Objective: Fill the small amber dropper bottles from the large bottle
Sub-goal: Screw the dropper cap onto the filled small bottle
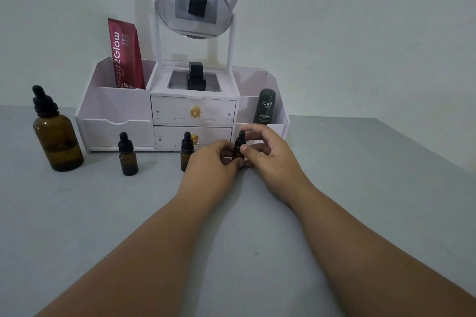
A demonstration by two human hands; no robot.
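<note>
The large amber bottle (58, 140) with a black dropper cap stands at the far left of the grey table, partly filled. Three small amber dropper bottles stand in a row in front of the organizer: one at the left (128, 156), a middle one (187, 149) half hidden behind my left hand, and a right one (239, 144). My left hand (213, 165) grips the body of the right small bottle. My right hand (268, 154) pinches its black cap between thumb and forefinger. All caps are on.
A white organizer (116, 121) with two drawers and a cat-ear mirror (193, 9) stands at the back against the wall. It holds a red tube (126, 55), a black bottle (196, 77) and a green Kahf bottle (265, 107). The table's right edge (422, 147) runs diagonally.
</note>
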